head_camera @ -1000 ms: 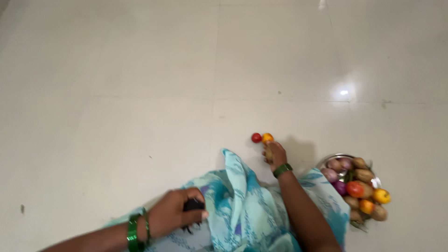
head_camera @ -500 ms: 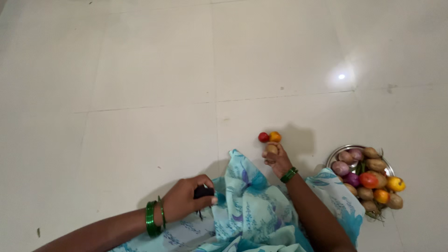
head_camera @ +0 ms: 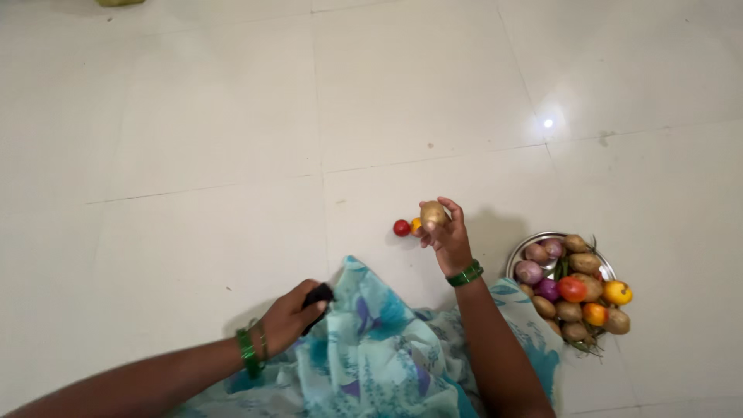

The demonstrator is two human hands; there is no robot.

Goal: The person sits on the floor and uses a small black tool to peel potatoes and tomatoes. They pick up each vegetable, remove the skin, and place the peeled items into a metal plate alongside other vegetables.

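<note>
Right hand grips a potato above the tiled floor, beside a red tomato; left hand clenches a black tool.

The floor is glossy pale tile, smooth enough to mirror a lamp as a bright spot. The plate under the vegetables looks like polished metal. The potato in the right hand has a matt, dull skin; the red tomato shines. The cloth is thin printed fabric (softly creased). The black object in the left hand may be plastic.
</note>
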